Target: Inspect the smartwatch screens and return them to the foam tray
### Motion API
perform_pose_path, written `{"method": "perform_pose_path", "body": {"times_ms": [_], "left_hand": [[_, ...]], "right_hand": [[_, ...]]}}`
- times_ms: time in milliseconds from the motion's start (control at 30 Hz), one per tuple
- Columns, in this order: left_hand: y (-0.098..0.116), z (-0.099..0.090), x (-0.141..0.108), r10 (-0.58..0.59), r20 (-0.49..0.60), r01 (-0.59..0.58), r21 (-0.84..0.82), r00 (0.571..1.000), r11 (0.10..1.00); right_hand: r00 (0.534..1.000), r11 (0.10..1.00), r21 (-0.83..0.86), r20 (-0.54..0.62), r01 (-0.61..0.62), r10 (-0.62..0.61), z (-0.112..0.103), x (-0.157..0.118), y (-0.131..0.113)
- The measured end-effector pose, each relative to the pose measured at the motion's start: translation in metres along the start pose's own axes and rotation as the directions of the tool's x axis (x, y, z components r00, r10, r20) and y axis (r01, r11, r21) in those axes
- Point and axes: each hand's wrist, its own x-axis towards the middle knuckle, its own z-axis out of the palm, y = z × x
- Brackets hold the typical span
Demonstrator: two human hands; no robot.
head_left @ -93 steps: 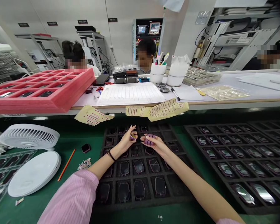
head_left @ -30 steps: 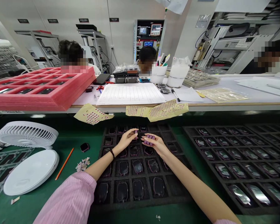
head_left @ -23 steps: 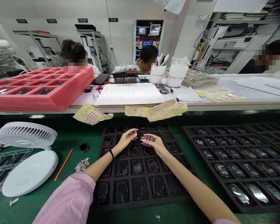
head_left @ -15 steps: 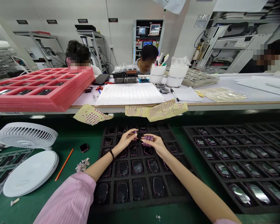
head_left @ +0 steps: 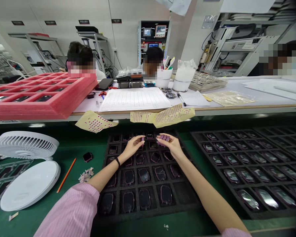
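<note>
My left hand [head_left: 132, 147] pinches a small purple piece [head_left: 142, 139] between its fingertips. My right hand [head_left: 169, 144] holds a cluster of several purple pieces [head_left: 163, 138] at its fingers. Both hands hover over the far rows of a black foam tray [head_left: 185, 207], whose cells hold dark watch bodies with pinkish rims, such as one watch body [head_left: 144, 199]. The hands hide a few far cells. Another black foam tray [head_left: 246, 210] of watch bodies lies to the right.
Left of the tray are a white fan [head_left: 24, 143], a round white base [head_left: 29, 186], an orange pencil [head_left: 66, 175], and a loose watch [head_left: 87, 157]. Yellow sticker sheets [head_left: 95, 121] lie along the bench edge. A pink foam tray [head_left: 41, 102] sits beyond, with co-workers across the bench.
My right hand has moved up and to the right, widening the gap between my hands. The whole view has shifted slightly.
</note>
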Motion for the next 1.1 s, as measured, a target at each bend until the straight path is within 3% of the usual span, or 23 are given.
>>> {"method": "perform_pose_path", "body": {"times_ms": [133,233,333,567,867,1000,1100], "left_hand": [[0.020,0.012,0.013,0.098,0.022,-0.101,0.184,0.995,0.978],[0.037,0.032,0.032,0.141,0.099,-0.172,0.499,0.985,0.849],[0.045,0.056,0.056,0.111,0.110,-0.156,0.649,0.988,0.744],[0.039,0.083,0.099,0.011,0.073,-0.061,0.741,0.997,0.669],[0.045,0.096,0.110,-0.041,0.047,-0.009,0.764,0.998,0.645],[0.047,0.092,0.106,0.026,0.095,-0.086,0.705,0.995,0.704],[0.047,0.082,0.096,0.103,0.222,-0.221,0.617,0.970,0.755]], "right_hand": [[0.993,0.999,0.009,-0.115,0.041,-0.040,-0.020,0.013,-0.008],[0.985,0.999,0.005,-0.169,0.040,-0.039,-0.029,0.018,-0.008],[0.980,0.999,-0.005,-0.195,0.036,-0.036,-0.032,0.020,-0.006],[0.978,0.999,-0.015,-0.203,0.041,-0.043,-0.035,0.024,-0.003],[0.981,1.000,0.014,-0.195,0.025,-0.022,-0.034,0.026,0.000],[0.984,0.999,0.048,-0.178,-0.016,0.024,-0.038,0.027,-0.001],[0.987,0.991,0.095,-0.125,-0.091,0.103,-0.044,0.030,-0.003]]}}
